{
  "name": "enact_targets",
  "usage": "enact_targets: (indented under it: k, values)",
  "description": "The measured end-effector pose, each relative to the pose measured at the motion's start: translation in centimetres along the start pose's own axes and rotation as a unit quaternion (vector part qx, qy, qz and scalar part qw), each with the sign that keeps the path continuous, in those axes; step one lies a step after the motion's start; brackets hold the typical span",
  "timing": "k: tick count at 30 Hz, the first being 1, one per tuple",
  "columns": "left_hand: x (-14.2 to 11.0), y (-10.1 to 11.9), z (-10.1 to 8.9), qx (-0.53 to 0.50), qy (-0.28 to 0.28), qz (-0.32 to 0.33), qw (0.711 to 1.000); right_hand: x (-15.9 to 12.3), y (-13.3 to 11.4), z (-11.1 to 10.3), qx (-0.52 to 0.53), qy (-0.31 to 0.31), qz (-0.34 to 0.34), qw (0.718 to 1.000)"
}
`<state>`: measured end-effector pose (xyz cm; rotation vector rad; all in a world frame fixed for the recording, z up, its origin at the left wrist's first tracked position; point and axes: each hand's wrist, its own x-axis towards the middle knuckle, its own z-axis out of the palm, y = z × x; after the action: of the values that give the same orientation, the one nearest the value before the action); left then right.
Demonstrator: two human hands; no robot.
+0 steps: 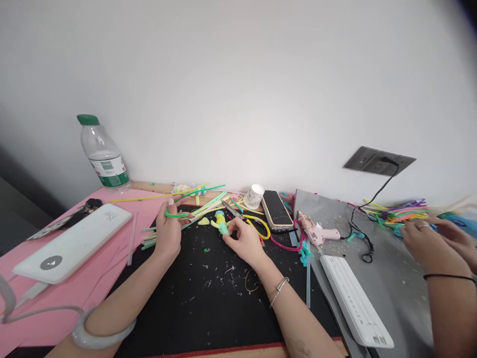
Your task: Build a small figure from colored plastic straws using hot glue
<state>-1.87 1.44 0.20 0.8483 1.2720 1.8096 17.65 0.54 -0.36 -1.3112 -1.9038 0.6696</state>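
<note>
My left hand (pixel 167 229) rests on the black mat (pixel 208 303), fingers closed around a bent green straw (pixel 177 215). My right hand (pixel 244 239) lies a little to the right, pinching the lower end of a small green and yellow straw figure (pixel 221 224) that lies on the mat. Loose green and yellow straws (pixel 201 203) are scattered just behind both hands. A yellow straw loop (pixel 261 223) and a pink one (pixel 283 245) curl to the right of my right hand.
A plastic bottle (pixel 105 156) stands at back left above pink paper (pixel 44 293) with a white power bank (pixel 72 242). A paper cup (pixel 254 196), phone (pixel 276 209), pink glue gun (pixel 316 231) and second white power bank (pixel 356 300) sit to the right. Another person's hands (pixel 436 238) work among coloured straws (pixel 398 213).
</note>
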Motion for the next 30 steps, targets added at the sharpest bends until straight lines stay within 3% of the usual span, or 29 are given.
enact_targets:
  k: [4,9,12,16,21,24,30]
  values:
    - [-0.2,0.1,0.1,-0.023,-0.028,-0.028,0.999,-0.1,-0.6,-0.5,-0.045,0.037,-0.038,0.998]
    - [-0.9,0.2,0.3,-0.032,-0.104,-0.054,0.993,0.1,-0.5,-1.0,-0.013,0.115,-0.034,0.993]
    - [-1.4,0.2,0.5,-0.032,-0.168,-0.062,0.983,0.1,-0.3,-0.8,0.063,0.076,-0.013,0.995]
    - [-2.0,0.0,0.9,0.051,-0.247,-0.075,0.965,-0.3,-0.6,-0.3,0.153,-0.016,-0.044,0.987]
    - [-2.4,-0.4,1.2,0.175,-0.315,-0.033,0.932,-0.5,-1.1,-0.1,0.136,0.009,-0.033,0.99]
    - [-2.2,-0.2,1.0,0.183,-0.295,-0.011,0.938,-0.3,-1.0,-0.3,0.111,0.039,0.014,0.993]
    - [-1.4,0.6,0.6,0.176,-0.172,0.035,0.969,0.1,-0.5,-0.4,0.173,0.036,0.064,0.982]
